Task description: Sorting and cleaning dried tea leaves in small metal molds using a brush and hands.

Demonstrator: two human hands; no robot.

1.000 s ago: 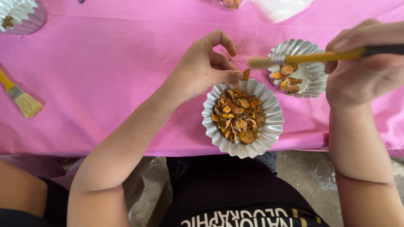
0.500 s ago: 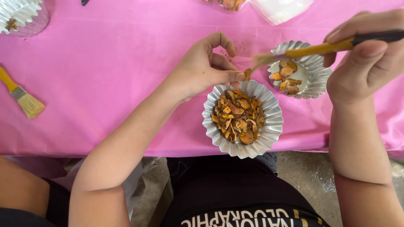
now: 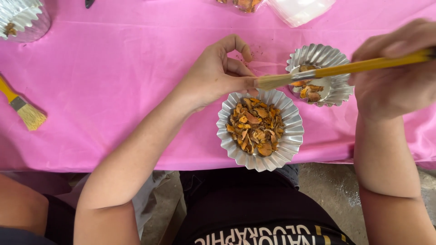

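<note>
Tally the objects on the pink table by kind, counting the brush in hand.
Fluted foil cups: 3 (near, right, far left)
Yellow-handled brushes: 2 (in right hand, lying at left)
Clear plastic bags: 1
Total: 6

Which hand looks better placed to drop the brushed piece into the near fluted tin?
Left, probably. The left hand pinches at the brush tip right over the near fluted tin rim, while the right hand is busy gripping the brush handle off to the side.
</note>
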